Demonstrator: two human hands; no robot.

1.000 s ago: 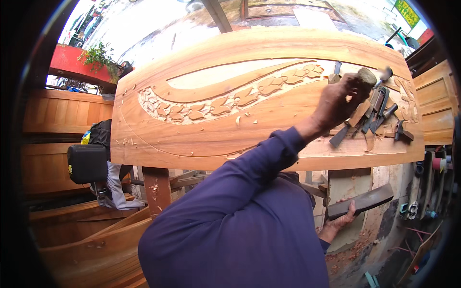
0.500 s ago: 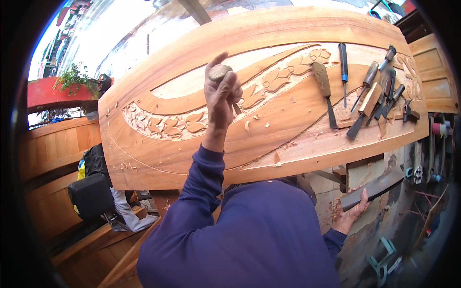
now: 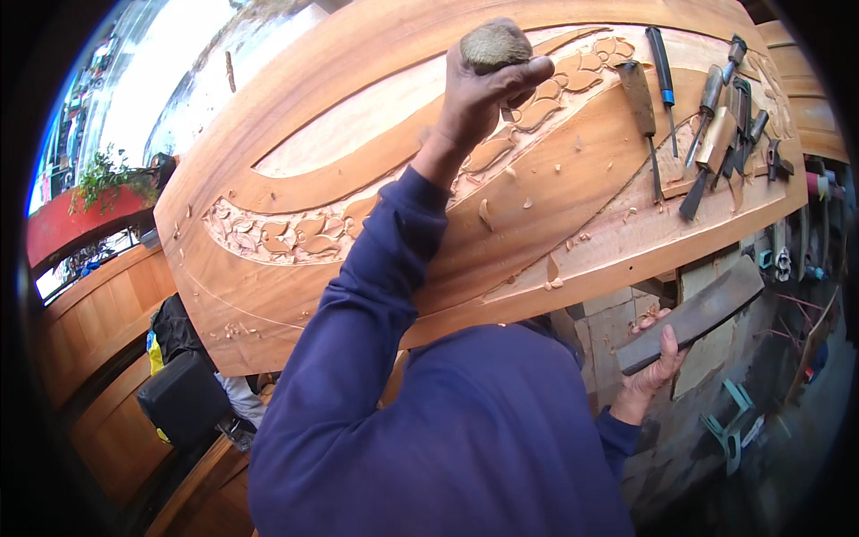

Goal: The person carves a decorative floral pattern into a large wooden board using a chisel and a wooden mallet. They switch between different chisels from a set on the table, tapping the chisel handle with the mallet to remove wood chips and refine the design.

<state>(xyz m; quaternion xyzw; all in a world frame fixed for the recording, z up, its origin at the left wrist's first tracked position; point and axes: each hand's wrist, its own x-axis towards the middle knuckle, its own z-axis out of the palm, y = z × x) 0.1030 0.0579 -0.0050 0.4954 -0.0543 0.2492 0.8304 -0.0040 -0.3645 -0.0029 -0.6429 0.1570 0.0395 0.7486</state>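
My left hand [image 3: 474,106] is closed around a tool held upright over the carved panel [image 3: 358,318]. The broad, round wooden handle end [image 3: 495,46] sticks out above my fist; the blade end is hidden beneath the hand. Under and around that hand runs a band of carved leaves and flowers [image 3: 309,231]. Low on the right, beyond the panel's near edge, my right hand [image 3: 658,369] grips one end of a long, flat dark block [image 3: 698,315], thumb on top and fingers around its far side.
Several chisels and gouges lie at the panel's right, among them a wooden-handled chisel [image 3: 638,94] and a black-handled one [image 3: 660,67]. Wood shavings [image 3: 486,215] are scattered about. A black case [image 3: 183,400] stands lower left; a teal stool-like frame [image 3: 735,421] lies lower right.
My left hand has moved right and away from me along the carved band, still gripping the tool. My right hand has shifted slightly, and the dark block is tilted more steeply. The view has turned slightly.
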